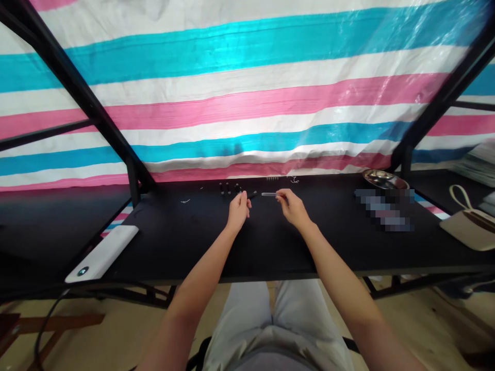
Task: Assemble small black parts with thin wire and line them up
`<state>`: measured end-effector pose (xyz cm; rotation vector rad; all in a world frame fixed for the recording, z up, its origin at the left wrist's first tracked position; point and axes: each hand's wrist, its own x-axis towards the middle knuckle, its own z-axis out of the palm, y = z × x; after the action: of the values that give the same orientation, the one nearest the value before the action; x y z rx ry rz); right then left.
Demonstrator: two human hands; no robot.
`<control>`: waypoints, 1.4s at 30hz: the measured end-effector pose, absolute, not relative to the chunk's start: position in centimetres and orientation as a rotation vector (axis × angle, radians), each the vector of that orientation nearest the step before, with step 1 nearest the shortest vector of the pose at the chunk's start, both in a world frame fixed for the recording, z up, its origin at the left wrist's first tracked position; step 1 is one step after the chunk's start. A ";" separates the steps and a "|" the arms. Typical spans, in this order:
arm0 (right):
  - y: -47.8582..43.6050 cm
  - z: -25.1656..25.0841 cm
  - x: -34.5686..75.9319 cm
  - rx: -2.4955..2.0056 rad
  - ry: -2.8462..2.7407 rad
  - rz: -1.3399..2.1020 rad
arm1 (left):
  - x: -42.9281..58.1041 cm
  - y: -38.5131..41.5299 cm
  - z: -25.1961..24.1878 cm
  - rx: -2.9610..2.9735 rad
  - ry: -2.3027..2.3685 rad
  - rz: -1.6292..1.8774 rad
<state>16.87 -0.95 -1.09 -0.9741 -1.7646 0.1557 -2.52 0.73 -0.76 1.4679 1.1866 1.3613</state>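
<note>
— Black table (193,232) is filling the middle of the frame, yes? What are the hands doing on it?

— Both are hovering near the far edge, at the centre of the frame. The left hand (238,208) is curling its fingers closed around a small black piece (252,195). One end of it is sticking out to the right of the fingers.

— And the right hand (293,207)?

— It is pinching a thin pale rod (268,194) between thumb and fingertips, at the right end of it. The rod is lying almost level and pointing left, toward the black piece.

— Are the two things touching?

— They are standing just beside each other, tip to tip. I cannot tell if they are meeting.

— What is lying around the hands?

— A short row of small black parts (228,188) is standing just behind the left hand. A metal bowl (384,179) is sitting at the right of the frame, well apart from the right hand. A white power bank (102,252) is resting at the lower left, on the table corner, and a beige bag (469,226) is lying at the right edge. A striped tarp (247,103), pink, blue and white, is hanging behind everything.
</note>
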 end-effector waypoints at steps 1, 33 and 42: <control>-0.9 -1.0 17.0 -0.985 -1.730 0.158 | -2.5 0.8 -0.8 1.474 1.181 1.355; -1.4 -1.7 15.6 -0.947 -2.169 0.267 | -2.1 -0.5 -1.0 1.938 1.088 1.000; 1.6 -1.5 17.5 -1.103 -2.078 0.311 | -1.9 -1.0 -0.9 1.970 1.047 0.993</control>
<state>17.50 1.62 -1.54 -1.1028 -2.0779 0.3106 -1.88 -0.99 -0.90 1.9704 1.0471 0.9933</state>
